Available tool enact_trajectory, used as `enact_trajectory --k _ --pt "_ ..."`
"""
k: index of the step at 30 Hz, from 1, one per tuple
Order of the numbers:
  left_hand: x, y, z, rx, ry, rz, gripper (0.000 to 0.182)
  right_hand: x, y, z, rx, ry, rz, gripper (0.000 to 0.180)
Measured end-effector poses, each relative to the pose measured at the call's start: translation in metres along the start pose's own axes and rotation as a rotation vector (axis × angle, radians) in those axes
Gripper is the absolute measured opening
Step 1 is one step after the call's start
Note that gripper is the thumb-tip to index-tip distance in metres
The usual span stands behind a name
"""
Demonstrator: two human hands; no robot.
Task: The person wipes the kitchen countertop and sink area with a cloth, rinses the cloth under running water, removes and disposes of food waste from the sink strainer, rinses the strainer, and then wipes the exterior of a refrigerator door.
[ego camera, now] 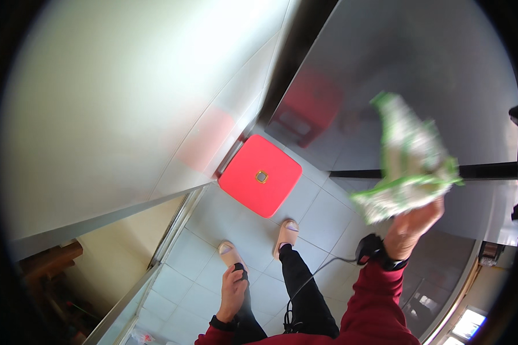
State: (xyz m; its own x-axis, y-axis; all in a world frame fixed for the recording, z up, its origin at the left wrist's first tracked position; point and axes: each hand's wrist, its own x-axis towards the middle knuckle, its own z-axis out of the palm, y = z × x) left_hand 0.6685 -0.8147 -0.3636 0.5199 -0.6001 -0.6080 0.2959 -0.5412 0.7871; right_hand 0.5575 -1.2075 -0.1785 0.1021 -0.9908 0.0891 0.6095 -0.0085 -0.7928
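Observation:
My right hand (416, 220) is raised at the right and grips a white cloth with green edges and stripes (408, 172), which is blurred by motion. The cloth hangs partly folded in front of a glossy dark grey panel (414, 77). Low in the middle, my left hand (233, 290) holds nothing, its fingers loosely bent over my left leg. A red square plastic stool (280, 172) stands on the tiled floor beyond my feet, against the corner of the pale wall.
A pale glossy tiled wall (112, 108) rises at the left, beside a doorway with a metal track (172, 233). Brown wooden furniture (54, 261) shows past it. A black cable (304, 284) runs from my right wrist. A clear plastic bag (141, 335) lies at the lower left.

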Motion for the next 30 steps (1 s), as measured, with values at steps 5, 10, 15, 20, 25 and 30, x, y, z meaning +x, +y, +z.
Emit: enact_trajectory --k 5,10,15,20,25,30 --pt "0.001 0.024 -0.015 0.017 0.024 0.065 0.028 -0.059 0.028 -0.061 -0.207 0.147 0.385 0.035" --pt "-0.004 0.066 -0.032 0.138 0.062 0.181 0.028 -0.094 0.038 -0.099 -0.189 0.221 0.593 0.03" --pt "-0.011 0.077 -0.038 0.142 0.067 0.196 0.027 -0.065 0.111 -0.16 -0.083 0.331 0.58 0.031" --pt "-0.006 0.039 -0.024 0.124 0.089 0.024 0.027 -0.021 0.22 -0.232 -0.063 0.477 0.599 0.031" --pt "-0.005 -0.002 0.001 0.068 0.066 -0.158 0.028 0.014 0.309 -0.269 -0.088 0.464 0.653 0.029" --pt "0.004 0.0 0.013 0.105 -0.009 -0.135 0.03 0.076 0.361 -0.234 -0.052 0.549 0.583 0.025"
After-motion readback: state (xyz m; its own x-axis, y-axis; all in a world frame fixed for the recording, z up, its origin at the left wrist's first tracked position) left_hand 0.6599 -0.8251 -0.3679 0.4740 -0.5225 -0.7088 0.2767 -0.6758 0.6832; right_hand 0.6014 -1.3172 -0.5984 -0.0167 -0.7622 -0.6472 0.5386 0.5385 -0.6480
